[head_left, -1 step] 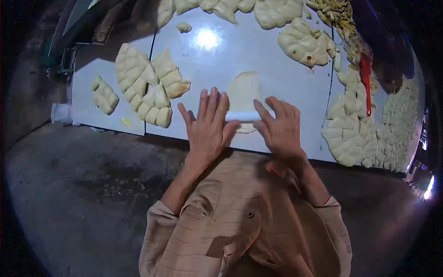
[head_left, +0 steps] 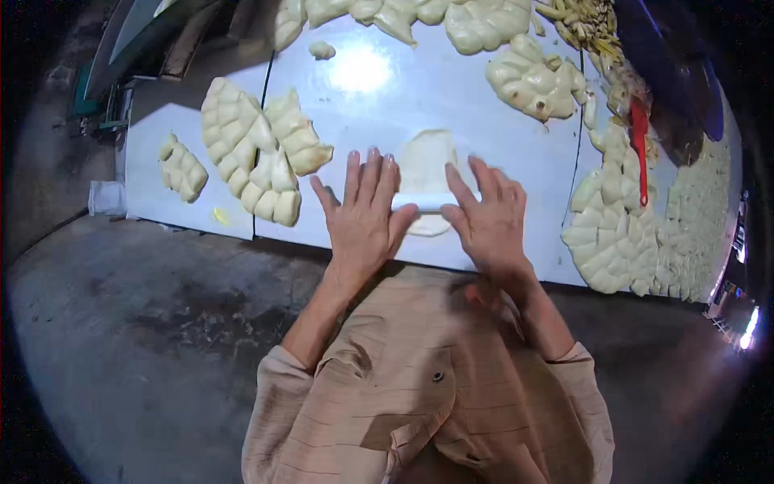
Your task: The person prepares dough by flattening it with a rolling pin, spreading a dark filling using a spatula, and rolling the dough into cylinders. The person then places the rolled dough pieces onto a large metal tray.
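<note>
A white rolling pin (head_left: 431,201) lies crosswise on a thin, pale sheet of dough (head_left: 427,157), which spreads mostly on the pin's far side, with a short rounded end on my side. My left hand (head_left: 363,206) rests flat over the pin's left end, fingers stretched out and slightly apart. Over the right end lies my right hand (head_left: 490,210), its fingers also extended and spread. Both hands cover the pin's ends; only its middle shows. All of this is on the white tabletop (head_left: 347,105), close to its near edge.
Portioned dough pieces (head_left: 242,145) and a smaller clump (head_left: 184,169) sit at left. Oily dough lumps (head_left: 532,77) lie at the back. At right are more flattened pieces (head_left: 609,242), a long red tool (head_left: 639,149) and a heap of yellowish strips (head_left: 584,28).
The dough sheet has shifted slightly toward me under the rolling pin. The pin and both hands stay in nearly the same place.
</note>
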`<state>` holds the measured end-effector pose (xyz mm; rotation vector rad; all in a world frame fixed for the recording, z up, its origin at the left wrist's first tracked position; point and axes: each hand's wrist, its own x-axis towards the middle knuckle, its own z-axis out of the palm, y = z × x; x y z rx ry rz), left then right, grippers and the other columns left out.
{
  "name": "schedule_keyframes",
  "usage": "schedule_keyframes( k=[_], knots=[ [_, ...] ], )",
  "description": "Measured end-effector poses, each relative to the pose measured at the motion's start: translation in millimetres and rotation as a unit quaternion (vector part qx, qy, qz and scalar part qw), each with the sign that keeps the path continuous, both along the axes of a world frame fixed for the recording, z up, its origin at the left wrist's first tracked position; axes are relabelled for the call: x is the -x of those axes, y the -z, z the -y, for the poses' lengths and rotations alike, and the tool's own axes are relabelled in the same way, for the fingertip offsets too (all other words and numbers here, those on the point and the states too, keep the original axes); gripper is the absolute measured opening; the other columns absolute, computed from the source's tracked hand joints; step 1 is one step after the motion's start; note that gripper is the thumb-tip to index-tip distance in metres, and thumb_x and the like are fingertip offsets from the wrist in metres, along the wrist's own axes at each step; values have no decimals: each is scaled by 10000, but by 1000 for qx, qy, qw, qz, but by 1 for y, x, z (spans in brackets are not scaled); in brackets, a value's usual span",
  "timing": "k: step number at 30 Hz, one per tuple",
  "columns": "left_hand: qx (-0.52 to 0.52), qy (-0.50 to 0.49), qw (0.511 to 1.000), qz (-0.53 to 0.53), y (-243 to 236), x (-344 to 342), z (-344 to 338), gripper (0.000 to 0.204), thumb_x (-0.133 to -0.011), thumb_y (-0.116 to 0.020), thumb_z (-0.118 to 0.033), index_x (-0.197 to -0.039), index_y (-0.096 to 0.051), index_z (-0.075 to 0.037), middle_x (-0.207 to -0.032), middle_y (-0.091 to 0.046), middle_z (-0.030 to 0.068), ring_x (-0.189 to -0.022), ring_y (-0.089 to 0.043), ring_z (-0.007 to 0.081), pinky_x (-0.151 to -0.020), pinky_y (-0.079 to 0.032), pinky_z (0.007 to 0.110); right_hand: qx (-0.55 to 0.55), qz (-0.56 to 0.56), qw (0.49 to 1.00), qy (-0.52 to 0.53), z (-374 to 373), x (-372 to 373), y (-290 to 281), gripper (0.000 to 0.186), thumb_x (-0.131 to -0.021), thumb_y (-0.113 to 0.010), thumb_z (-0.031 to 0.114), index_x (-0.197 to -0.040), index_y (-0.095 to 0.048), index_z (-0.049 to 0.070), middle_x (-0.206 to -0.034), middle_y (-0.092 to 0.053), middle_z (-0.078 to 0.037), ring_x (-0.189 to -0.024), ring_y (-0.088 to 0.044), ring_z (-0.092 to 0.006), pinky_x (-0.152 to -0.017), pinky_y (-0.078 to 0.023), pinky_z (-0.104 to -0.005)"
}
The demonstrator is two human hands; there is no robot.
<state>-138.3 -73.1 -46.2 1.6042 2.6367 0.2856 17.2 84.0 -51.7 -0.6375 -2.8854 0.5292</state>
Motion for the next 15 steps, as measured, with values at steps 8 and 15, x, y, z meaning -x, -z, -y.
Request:
schedule_keyframes(
  k=[8, 15],
  knots=[
    [-53, -47, 997, 3, 21, 80, -93, 599, -1000, -489, -447, -1508, -461, -131, -1565, -366, 269, -1497, -254, 442, -1092, -45, 796, -139, 54, 976, 156, -46, 73, 12, 544, -993, -539, 454, -1495, -482, 253, -1635, -252, -173, -1528, -155, -388, -1154, -127, -697],
    [-145, 0, 984, -104, 40, 138, -162, 589, -992, -522, -483, -1475, -476, -151, -1532, -425, 214, -1473, -305, 415, -1071, -102, 816, -50, -146, 987, 47, -104, 106, -1, 656, -885, -683, 526, -1426, -547, 181, -1462, -450, -235, -1284, -481, -404, -1076, -373, -537]
  ],
)
